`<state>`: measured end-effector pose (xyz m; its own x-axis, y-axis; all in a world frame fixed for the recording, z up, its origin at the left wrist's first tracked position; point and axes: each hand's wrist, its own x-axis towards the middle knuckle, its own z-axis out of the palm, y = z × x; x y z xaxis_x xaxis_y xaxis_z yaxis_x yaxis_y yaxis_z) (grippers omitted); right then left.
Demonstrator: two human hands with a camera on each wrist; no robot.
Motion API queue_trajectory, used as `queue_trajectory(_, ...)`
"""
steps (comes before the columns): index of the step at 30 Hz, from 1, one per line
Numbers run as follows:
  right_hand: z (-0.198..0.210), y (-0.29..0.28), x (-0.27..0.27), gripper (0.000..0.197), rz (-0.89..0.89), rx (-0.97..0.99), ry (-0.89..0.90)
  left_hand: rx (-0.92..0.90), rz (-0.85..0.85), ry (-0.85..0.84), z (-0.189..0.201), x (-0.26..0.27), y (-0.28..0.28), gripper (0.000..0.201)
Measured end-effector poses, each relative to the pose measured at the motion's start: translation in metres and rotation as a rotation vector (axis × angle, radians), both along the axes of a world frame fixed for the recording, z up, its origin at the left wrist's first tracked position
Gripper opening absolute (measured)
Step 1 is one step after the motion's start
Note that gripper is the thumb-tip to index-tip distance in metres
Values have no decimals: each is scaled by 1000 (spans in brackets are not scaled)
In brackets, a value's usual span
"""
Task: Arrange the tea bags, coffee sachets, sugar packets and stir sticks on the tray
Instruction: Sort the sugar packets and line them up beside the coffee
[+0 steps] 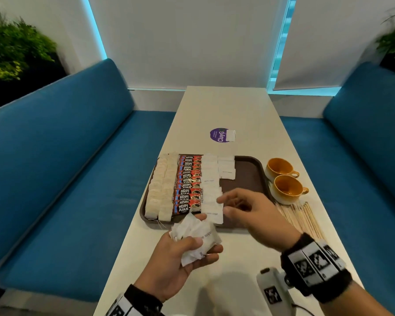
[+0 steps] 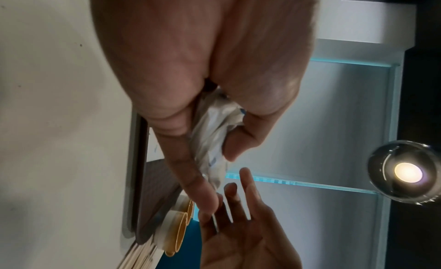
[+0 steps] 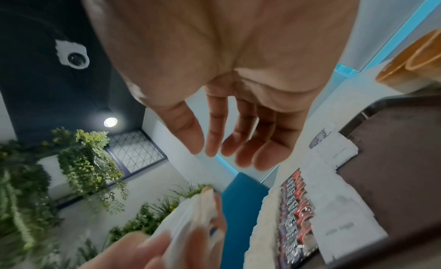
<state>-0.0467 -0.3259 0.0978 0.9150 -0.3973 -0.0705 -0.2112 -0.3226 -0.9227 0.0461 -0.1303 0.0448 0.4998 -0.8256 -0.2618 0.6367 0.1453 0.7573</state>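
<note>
While the left hand (image 1: 180, 254) clutches a crumpled bunch of white sugar packets (image 1: 195, 236), fingers and thumb curled round them just short of the tray's near edge, the right hand (image 1: 249, 213) hangs beside it with nothing in it, its fingers loosely spread and slightly bent. From the right wrist view the palm is bare and the fingertips (image 3: 241, 156) point down toward the bunch, close to it but not touching.

Just beyond the held bunch lies the brown tray (image 1: 249, 176) on the pale table (image 1: 226, 106). On it, farthest to the left of the grip, run two columns of tea bags (image 1: 161, 192). Next to them is a column of red and black coffee sachets (image 1: 187, 181), each overlapping the next. Right of those, directly ahead of the empty right hand, is a column of laid sugar packets (image 1: 211, 185), with a shorter second column (image 1: 226, 167) started at the tray's far end. The tray's right part is bare brown.

Off the tray, to the right of the empty hand, two orange-lined cups (image 1: 285, 181) stand touching each other, just beside the tray's rim. Nearer than the cups, a fan of wooden stir sticks (image 1: 301, 217) lies on the table by the right wrist. Farther up the table is a purple round sticker (image 1: 219, 135).
</note>
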Motion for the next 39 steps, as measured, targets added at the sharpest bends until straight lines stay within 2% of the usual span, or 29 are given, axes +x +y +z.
queue_trajectory(7, -16, 36, -52, 21, -47, 252, -55, 56, -60, -133, 17, -28, 10, 50)
queue_trajectory(12, -19, 50, -70, 21, -86, 368, -122, 175, 5, -184, 22, -41, 12, 44)
queue_trajectory(17, -23, 57, -78, 20, -134, 443, -181, 213, 81, -182, 22, -51, 14, 34)
queue_trajectory(22, -19, 60, -81, 15, -208, 445, -191, 119, 65, -56, 25, -60, 17, 40)
queue_trajectory(26, -13, 57, -85, 19, -250, 388, -226, 66, 78, -13, 27, -60, 17, 34)
queue_trajectory(31, -11, 56, -86, 9, -271, 353, -250, 171, 66, -135, 23, -61, 14, 33)
queue_trajectory(39, -17, 52, -87, 19, -228, 227, -195, 221, 121, -226, 17, -61, 10, 26)
